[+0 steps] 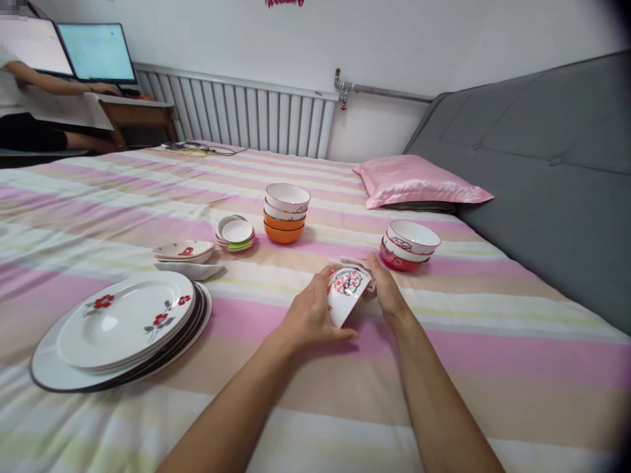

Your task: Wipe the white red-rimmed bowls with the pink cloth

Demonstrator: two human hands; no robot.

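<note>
My left hand (310, 316) is wrapped round a white bowl with red flower print (348, 289), tipped on its side over the striped bedsheet (493, 368). My right hand (387, 289) closes on other bowls of the same kind just behind it, mostly hidden by the fingers. To the right stands a short stack of bowls (410, 245), white on top, red at the bottom. Farther back is a taller stack (286, 212) of white bowls on orange ones.
A pile of flowered plates (123, 325) lies at the left, with small shallow dishes (185, 257) and tiny saucers (235, 233) behind it. A pink pillow (419, 180) and grey headboard (542, 171) are at right. Another person sits at a desk with monitors (73, 52) far left.
</note>
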